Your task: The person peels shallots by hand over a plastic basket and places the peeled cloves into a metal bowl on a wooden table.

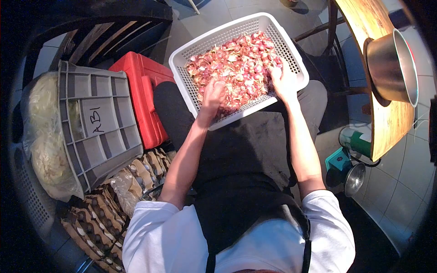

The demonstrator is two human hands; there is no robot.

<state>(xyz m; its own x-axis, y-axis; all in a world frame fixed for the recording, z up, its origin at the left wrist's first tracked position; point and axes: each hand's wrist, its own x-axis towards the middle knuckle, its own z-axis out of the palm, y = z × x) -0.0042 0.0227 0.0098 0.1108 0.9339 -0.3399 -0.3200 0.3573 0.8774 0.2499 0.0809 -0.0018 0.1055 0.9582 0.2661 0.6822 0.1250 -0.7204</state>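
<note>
A white plastic basket (182,53) of small red shallots (236,61) rests tilted across the lap. Inside its near left part, my left hand (214,93) is down among the shallots. That hand is smeared by motion and its fingers cannot be made out. My right hand (284,82) lies at the right side of the basket, over the edge of the shallot heap. Its thumb and fingers look apart, and I see nothing held between them. Loose dry skins and stem ends are mixed through the heap.
A grey crate marked ABI (98,120) stands at left beside a red plastic box (145,104). Egg trays (98,227) and a filled clear bag (48,136) are nearby. At right, a metal pot (389,68) sits on a wooden table (391,123), with a teal scale (337,159) below.
</note>
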